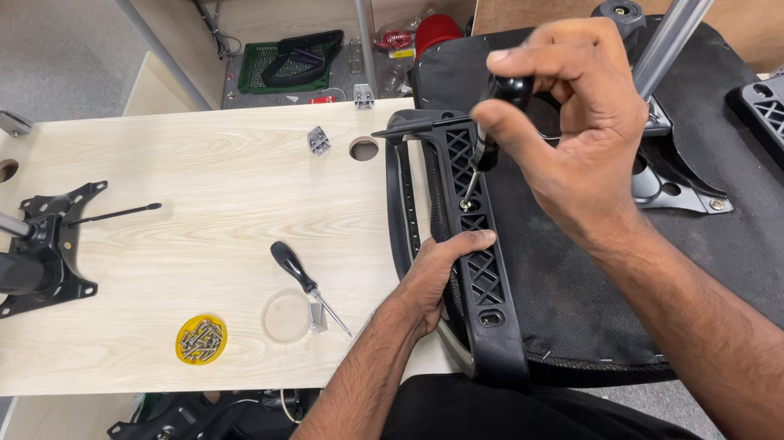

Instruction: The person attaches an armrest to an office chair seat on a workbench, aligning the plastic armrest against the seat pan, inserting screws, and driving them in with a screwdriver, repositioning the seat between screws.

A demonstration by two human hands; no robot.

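Screwdriver — black-handled, tilted — in right hand; left hand steadies latticed armrest.

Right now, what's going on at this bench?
A person is working on an upturned office chair seat lying on a pale wooden table. The right hand holds a black-handled screwdriver with its tip at a screw in the black armrest bracket, which the left hand grips. A second screwdriver, a yellow lid of screws and another chair mechanism lie on the table.
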